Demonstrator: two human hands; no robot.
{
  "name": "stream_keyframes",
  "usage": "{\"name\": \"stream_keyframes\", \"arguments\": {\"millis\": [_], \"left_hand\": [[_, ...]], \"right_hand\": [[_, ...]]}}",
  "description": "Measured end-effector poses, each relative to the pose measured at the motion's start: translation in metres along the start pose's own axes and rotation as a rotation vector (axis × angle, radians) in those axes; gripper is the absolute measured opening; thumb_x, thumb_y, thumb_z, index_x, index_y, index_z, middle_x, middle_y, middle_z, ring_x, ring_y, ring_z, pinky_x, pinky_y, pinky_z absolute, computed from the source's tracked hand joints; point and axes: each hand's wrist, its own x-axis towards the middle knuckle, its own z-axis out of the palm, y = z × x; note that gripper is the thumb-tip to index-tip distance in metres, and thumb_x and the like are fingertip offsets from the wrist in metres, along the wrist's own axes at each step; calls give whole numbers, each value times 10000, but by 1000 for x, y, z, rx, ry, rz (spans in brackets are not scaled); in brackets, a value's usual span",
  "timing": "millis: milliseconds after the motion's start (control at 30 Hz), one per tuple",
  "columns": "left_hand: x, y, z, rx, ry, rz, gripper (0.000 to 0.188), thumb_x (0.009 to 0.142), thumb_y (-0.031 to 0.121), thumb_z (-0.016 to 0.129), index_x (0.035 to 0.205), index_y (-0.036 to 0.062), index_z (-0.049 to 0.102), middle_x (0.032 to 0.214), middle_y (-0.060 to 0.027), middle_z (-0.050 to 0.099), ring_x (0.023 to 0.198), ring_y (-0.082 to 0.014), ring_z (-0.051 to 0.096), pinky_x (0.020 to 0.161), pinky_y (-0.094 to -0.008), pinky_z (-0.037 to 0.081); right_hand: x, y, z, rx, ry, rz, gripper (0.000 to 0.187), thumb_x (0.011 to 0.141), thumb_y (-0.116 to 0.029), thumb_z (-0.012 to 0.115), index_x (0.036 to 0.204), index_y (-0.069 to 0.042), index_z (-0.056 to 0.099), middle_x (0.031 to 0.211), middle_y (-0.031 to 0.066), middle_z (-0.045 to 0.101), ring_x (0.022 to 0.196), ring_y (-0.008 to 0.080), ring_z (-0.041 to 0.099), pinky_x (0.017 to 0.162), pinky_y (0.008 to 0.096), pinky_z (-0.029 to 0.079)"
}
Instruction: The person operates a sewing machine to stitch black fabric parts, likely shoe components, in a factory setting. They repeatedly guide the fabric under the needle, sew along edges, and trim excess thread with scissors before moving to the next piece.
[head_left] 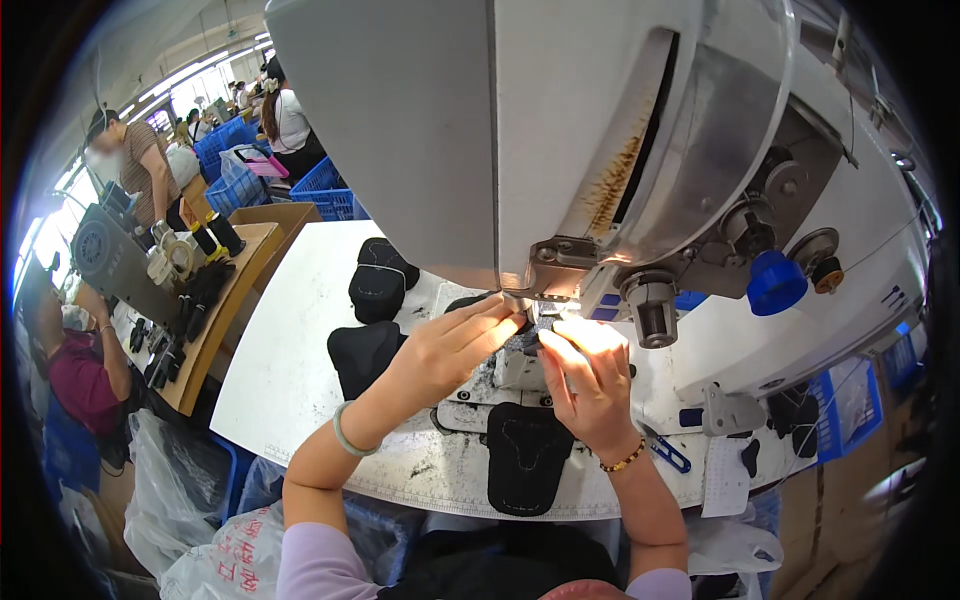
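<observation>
Under the head of a large white sewing machine [400,130], my left hand [455,350] reaches in with its fingers closed in a pinch by the needle area. My right hand [592,378] is bent in from the other side, thumb and fingertips pressed together. Between them is a small dark grey fabric piece [526,338], which both hands grip at its edges; its far side is hidden by the machine. Just below the hands lies a black shaped fabric piece [528,462] with light stitching. More black pieces [378,290] lie left of my left hand, one [362,358] close to my forearm.
Blue-handled thread snips [670,455] lie right of my right wrist. A blue knob [776,283] juts from the machine. Blue baskets [848,405] stand at the right. Plastic bags [215,545] hang below the white table [285,345]. Co-workers, one in maroon [85,375], are at the left.
</observation>
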Motion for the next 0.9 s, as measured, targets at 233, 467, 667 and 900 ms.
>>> {"name": "stream_keyframes", "arguments": {"millis": [233, 467, 667, 900], "left_hand": [[2, 30, -7, 116, -69, -43, 408, 708, -29, 546, 1110, -96, 528, 1090, -164, 569, 1093, -311, 562, 901, -351, 495], [6, 21, -15, -317, 11, -335, 233, 848, 158, 614, 1002, -17, 612, 893, -157, 640, 796, -295, 642, 714, -321, 510], [-11, -38, 18, -1126, -59, -1069, 249, 888, 130, 536, 1057, -38, 604, 994, -102, 651, 862, -172, 626, 793, -290, 493], [-2, -13, 14, -1683, 39, -1099, 326, 817, 43, 599, 1133, -35, 572, 1042, -109, 640, 937, -170, 626, 856, -294, 509]], "right_hand": [[-5, 2, 1, -15, -26, 20, 279, 757, -112, 708, 1031, -115, 657, 903, 4, 577, 846, 178, 544, 794, 330, 403], [-1, 2, -3, 31, -28, 36, 249, 755, -52, 693, 1000, -71, 651, 1016, 51, 613, 922, 226, 558, 830, 336, 409], [-1, 0, 0, 58, -40, 56, 267, 768, -107, 687, 1032, -106, 654, 1013, 21, 604, 928, 225, 537, 850, 355, 399], [-6, -6, 4, -44, -6, -124, 343, 737, -117, 694, 1073, -150, 636, 1071, -28, 580, 908, 104, 536, 785, 289, 404]]}}
